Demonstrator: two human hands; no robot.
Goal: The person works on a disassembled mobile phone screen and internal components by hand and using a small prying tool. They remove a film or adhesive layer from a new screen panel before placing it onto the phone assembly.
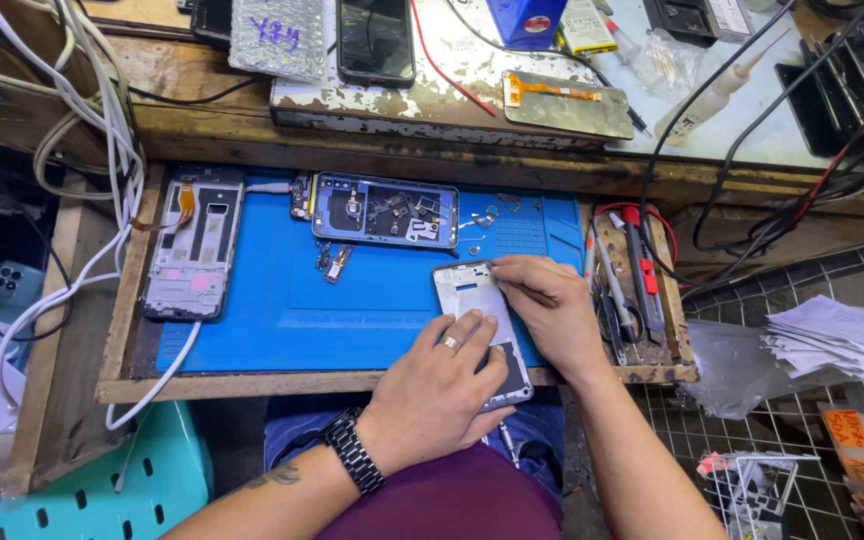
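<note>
Your wooden tray [122, 385] sits pulled out below the worn bench [392, 120], and a blue mat [282, 320] covers most of it. Your left hand [442, 385], with a ring and a black watch [350, 452] at the wrist, lies flat and spread over the lower half of a phone frame [474, 300], pressing it onto the mat at the tray's front right edge; the frame's near end juts just past the wood. Your right hand [542, 300] comes in from the right with the fingers pinched narrow at the frame's top right corner; you cannot tell whether they grip a tool or only touch the metal. An opened phone [384, 210], blue inside, lies across the back of the mat, and a second stripped frame [195, 245] with an orange flex lies upright at the mat's left edge, a white cable [167, 375] running out from under it. A small board part [335, 262] rests just in front of the opened phone, and loose tiny parts [482, 218] lie to its right. Hand tools [632, 285] with red and black handles fill the tray's right slot, just beside your right hand. On the bench above lie a dark phone [376, 40], a screen panel [567, 105] and a foil-wrapped slab [277, 38]. White cables [102, 150] hang at the left
</note>
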